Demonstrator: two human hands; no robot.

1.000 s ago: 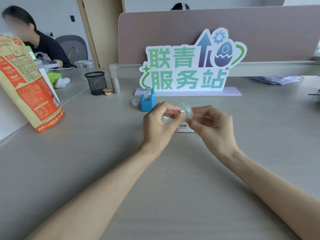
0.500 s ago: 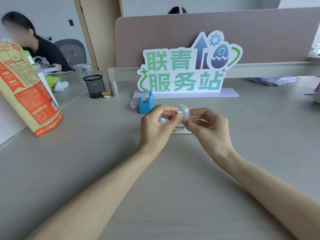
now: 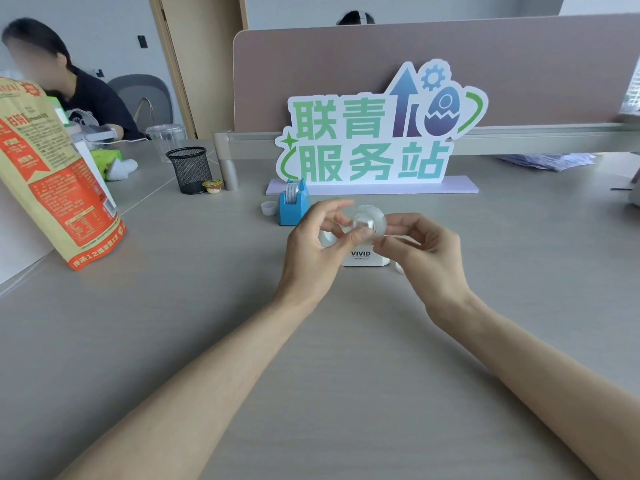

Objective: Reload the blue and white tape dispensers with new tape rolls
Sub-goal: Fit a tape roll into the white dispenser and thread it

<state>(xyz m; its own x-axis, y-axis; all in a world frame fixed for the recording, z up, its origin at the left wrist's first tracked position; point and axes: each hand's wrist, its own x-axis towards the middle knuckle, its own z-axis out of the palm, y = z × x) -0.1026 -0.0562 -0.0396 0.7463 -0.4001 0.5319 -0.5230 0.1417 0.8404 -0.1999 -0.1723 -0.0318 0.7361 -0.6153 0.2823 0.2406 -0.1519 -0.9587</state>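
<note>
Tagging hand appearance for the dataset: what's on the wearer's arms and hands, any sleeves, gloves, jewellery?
Both forearms are bare to the bottom edge of the frame, no sleeves in view. The left hand and right hand wear no gloves; no watch, bracelet or ring shows. No markings visible.

Before you on the grey desk (image 3: 207, 323): your left hand (image 3: 311, 251) and right hand (image 3: 429, 258), raised together, pinching a clear, glossy roll of tape (image 3: 367, 220) between thumbs and fingertips. Directly behind them, a white tape dispenser marked VIVID (image 3: 363, 258), partly hidden. Further back and to the left, a blue plastic tape dispenser (image 3: 293, 207) with a roll seated in it, and a small white cap (image 3: 268, 207) just beside it. Behind these, a green and blue lettered standing sign (image 3: 374, 133). At far left, a tan and red paper bag (image 3: 45, 181); near it, a black mesh pen cup (image 3: 190, 169).
</note>
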